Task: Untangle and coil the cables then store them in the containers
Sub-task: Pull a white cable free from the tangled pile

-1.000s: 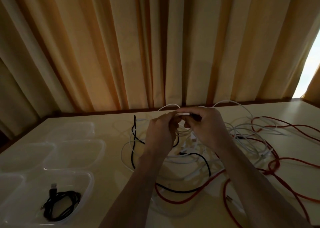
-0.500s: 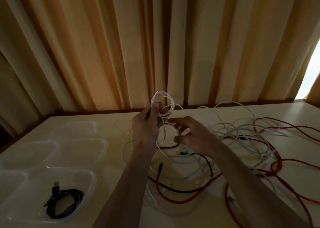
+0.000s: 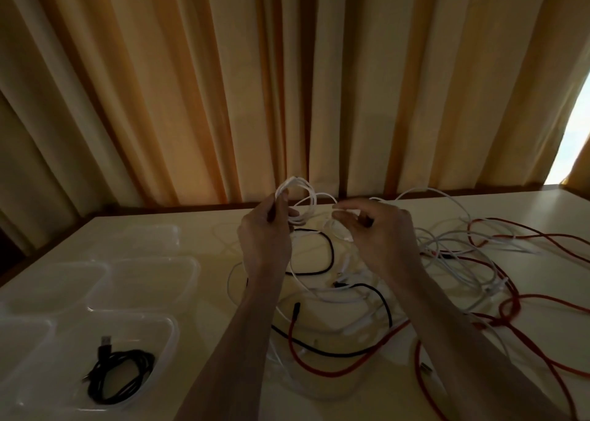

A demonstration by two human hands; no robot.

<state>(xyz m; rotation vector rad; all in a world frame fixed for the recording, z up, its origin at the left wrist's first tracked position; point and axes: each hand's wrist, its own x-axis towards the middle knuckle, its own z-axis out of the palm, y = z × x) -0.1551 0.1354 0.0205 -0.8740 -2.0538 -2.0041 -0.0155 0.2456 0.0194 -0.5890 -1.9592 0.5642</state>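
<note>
The left hand (image 3: pixel 265 238) is up above the table (image 3: pixel 207 293) and pinches a small coil of white cable (image 3: pixel 297 203) between thumb and fingers. The loops stick up over the hand. The right hand (image 3: pixel 380 232) is just beside it, a little apart, with its fingers curled round a loose piece of the same white cable.

Under the hands lies a messy heap of cables. A black cable (image 3: pixel 329 254) bends through the middle. A red cable (image 3: pixel 322 369) curves near the front, and more red cable runs off to the right. Thin white cables lie mixed in with them.

On the left of the table stand clear plastic containers (image 3: pixel 153 277), close together. The nearest one holds a coiled black USB cable (image 3: pixel 118 376). An orange curtain (image 3: pixel 287 85) hangs behind the table.
</note>
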